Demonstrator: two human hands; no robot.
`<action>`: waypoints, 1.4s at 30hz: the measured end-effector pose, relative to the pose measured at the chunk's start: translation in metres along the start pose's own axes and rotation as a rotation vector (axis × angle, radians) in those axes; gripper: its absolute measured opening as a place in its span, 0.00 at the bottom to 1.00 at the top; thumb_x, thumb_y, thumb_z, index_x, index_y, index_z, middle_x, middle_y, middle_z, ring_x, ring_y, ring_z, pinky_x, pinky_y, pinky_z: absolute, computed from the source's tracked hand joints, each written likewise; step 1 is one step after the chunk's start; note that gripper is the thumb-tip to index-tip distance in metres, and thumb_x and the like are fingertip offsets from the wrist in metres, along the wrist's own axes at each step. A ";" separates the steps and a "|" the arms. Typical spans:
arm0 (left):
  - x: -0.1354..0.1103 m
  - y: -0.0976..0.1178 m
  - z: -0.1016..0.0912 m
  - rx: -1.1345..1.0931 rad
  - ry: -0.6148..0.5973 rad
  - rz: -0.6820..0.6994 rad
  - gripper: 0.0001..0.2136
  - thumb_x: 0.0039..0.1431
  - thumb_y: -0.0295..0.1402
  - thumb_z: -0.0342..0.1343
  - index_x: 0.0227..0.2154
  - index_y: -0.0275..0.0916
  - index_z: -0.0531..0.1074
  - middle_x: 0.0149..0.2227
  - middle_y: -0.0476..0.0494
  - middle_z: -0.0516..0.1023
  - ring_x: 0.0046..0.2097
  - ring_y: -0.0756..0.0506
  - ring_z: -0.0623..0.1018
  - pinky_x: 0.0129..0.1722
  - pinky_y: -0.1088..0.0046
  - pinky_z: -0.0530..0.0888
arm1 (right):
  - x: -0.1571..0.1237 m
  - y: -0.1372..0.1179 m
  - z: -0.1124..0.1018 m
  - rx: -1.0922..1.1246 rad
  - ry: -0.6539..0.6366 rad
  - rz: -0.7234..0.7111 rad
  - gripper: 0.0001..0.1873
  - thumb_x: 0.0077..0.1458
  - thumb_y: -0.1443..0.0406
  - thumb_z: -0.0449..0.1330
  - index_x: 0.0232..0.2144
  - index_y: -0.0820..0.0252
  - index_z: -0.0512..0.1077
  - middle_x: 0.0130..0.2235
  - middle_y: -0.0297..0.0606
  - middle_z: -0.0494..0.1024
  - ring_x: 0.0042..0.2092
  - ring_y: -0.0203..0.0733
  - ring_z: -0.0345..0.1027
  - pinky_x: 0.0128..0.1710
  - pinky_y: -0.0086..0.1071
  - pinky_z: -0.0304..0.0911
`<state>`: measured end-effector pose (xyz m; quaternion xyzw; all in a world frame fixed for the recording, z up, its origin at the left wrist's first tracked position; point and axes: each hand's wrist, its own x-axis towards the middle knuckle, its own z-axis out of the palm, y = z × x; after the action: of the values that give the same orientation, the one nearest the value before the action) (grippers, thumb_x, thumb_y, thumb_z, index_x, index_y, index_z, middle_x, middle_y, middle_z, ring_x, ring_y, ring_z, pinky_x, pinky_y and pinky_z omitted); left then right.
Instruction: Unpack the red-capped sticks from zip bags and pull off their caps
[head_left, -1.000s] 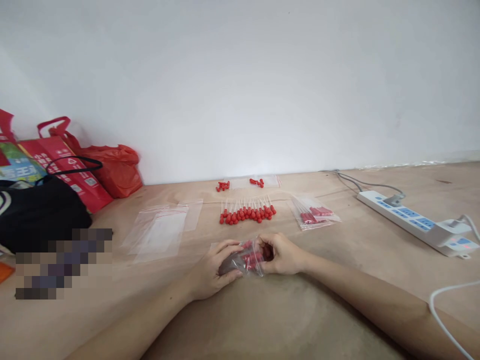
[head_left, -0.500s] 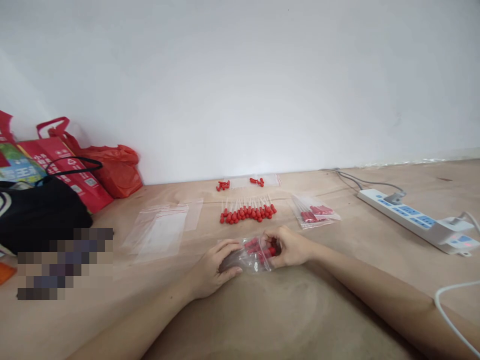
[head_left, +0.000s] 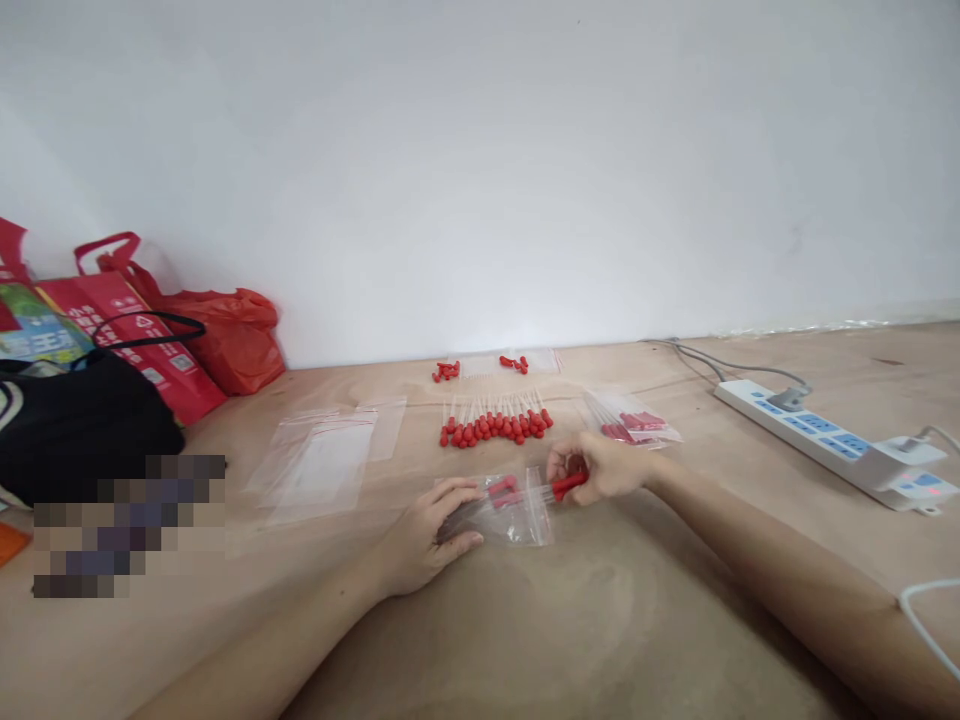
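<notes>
Red-ended droppers (head_left: 570,486), count unclear, are pinched by the curled right hand (head_left: 606,468) at the bag mouth | clear bag (head_left: 517,522) is held on the tabletop (head_left: 480,640) by the half-spread left hand (head_left: 426,538), apparently for steadiness | more droppers (head_left: 495,429) are lined up beyond, red ends nearest, seemingly for easy gripping.

droppers (head_left: 493,427) on table (head_left: 480,640) between zip bags (head_left: 322,465) and power strip (head_left: 825,440)

So the left hand (head_left: 429,532) has a clear zip bag (head_left: 514,525) just below center, right hand (head_left: 606,466) pinching red-bulbed droppers (head_left: 570,484) by its mouth. 1 power strip (head_left: 795,425), right edge.
</notes>
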<state>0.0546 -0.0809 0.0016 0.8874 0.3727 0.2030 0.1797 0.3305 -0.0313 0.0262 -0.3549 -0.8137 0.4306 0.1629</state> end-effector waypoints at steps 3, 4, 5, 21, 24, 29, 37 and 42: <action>0.000 -0.001 0.000 -0.005 -0.010 -0.006 0.15 0.56 0.36 0.49 0.47 0.42 0.62 0.51 0.42 0.64 0.51 0.45 0.66 0.50 0.66 0.65 | -0.007 0.010 -0.026 0.190 0.019 0.066 0.12 0.35 0.68 0.62 0.28 0.64 0.71 0.27 0.33 0.74 0.27 0.31 0.65 0.28 0.25 0.61; 0.000 -0.001 0.000 -0.005 -0.012 -0.009 0.15 0.56 0.36 0.49 0.47 0.42 0.62 0.51 0.42 0.64 0.51 0.45 0.66 0.51 0.66 0.65 | -0.010 0.014 -0.035 0.221 0.055 0.085 0.12 0.35 0.67 0.63 0.29 0.64 0.71 0.26 0.33 0.74 0.26 0.31 0.65 0.27 0.25 0.61; 0.000 -0.001 0.000 -0.005 -0.012 -0.011 0.15 0.56 0.36 0.49 0.47 0.42 0.61 0.51 0.42 0.64 0.51 0.45 0.66 0.51 0.66 0.64 | -0.013 0.017 -0.043 0.239 0.103 0.101 0.13 0.35 0.66 0.63 0.28 0.64 0.72 0.25 0.33 0.74 0.25 0.31 0.65 0.26 0.25 0.61; 0.001 0.002 -0.001 -0.006 0.002 -0.006 0.15 0.56 0.36 0.50 0.47 0.41 0.62 0.50 0.42 0.66 0.50 0.45 0.67 0.50 0.66 0.65 | 0.034 0.055 -0.025 -0.536 1.089 -0.181 0.11 0.45 0.68 0.54 0.31 0.60 0.74 0.31 0.39 0.71 0.28 0.34 0.65 0.31 0.29 0.64; 0.001 0.002 -0.002 -0.001 0.007 -0.006 0.15 0.56 0.36 0.50 0.46 0.41 0.62 0.50 0.42 0.66 0.50 0.45 0.67 0.49 0.66 0.66 | 0.042 0.067 -0.015 -0.653 1.018 -0.225 0.12 0.46 0.70 0.52 0.30 0.60 0.74 0.32 0.40 0.70 0.30 0.35 0.65 0.32 0.29 0.64; 0.001 0.000 -0.001 -0.005 0.005 0.001 0.15 0.56 0.36 0.50 0.47 0.41 0.62 0.50 0.42 0.66 0.50 0.45 0.67 0.49 0.66 0.65 | 0.046 0.073 -0.012 -0.665 0.905 -0.232 0.10 0.47 0.70 0.53 0.30 0.58 0.74 0.33 0.40 0.69 0.31 0.36 0.65 0.33 0.30 0.64; 0.001 0.000 -0.001 -0.015 -0.004 0.001 0.15 0.56 0.36 0.49 0.47 0.42 0.62 0.50 0.42 0.65 0.50 0.45 0.67 0.49 0.66 0.66 | 0.044 0.073 -0.016 -0.539 0.766 -0.189 0.11 0.46 0.67 0.58 0.35 0.61 0.74 0.35 0.41 0.68 0.32 0.37 0.65 0.36 0.34 0.66; 0.001 0.001 -0.001 -0.015 -0.010 -0.004 0.15 0.56 0.36 0.49 0.47 0.42 0.62 0.50 0.42 0.65 0.51 0.45 0.67 0.50 0.65 0.65 | 0.044 0.074 -0.015 -0.459 0.722 -0.117 0.18 0.41 0.72 0.57 0.39 0.63 0.71 0.37 0.41 0.67 0.32 0.35 0.66 0.37 0.32 0.67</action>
<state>0.0551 -0.0808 0.0029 0.8862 0.3722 0.2010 0.1889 0.3407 0.0375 -0.0275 -0.4630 -0.7980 0.0765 0.3780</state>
